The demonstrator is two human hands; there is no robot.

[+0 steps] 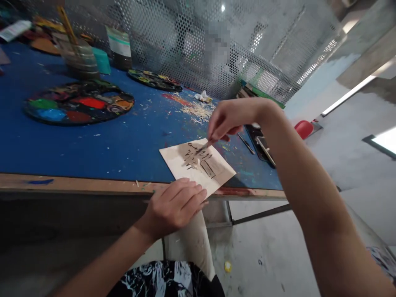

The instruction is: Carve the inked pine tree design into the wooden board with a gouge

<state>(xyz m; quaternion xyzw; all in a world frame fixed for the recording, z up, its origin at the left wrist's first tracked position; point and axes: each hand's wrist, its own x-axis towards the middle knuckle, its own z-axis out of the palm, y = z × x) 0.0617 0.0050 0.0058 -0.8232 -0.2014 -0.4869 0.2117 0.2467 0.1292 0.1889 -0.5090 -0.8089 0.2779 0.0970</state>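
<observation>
A pale, square wooden board [223, 170] lies at the blue table's front edge, one corner jutting over it. Dark lettering-like strokes and a small rectangle mark its face, with a few light shavings on top. My left hand [176, 204] grips the near corner, fingers laid over the upper side. Above the far half, my right hand [223, 121] is pinched around a slim tool [202, 147] pointing down at the marks. The tool's tip is blurred, so its kind cannot be made out.
A heap of wood shavings [199, 111] lies behind the board. Paint palettes [108, 108] and a jar with brushes [78, 57] stand left. A thin dark pen-like tool [246, 144] and a black case [258, 142] lie right. Perforated metal screen [173, 37] borders the back.
</observation>
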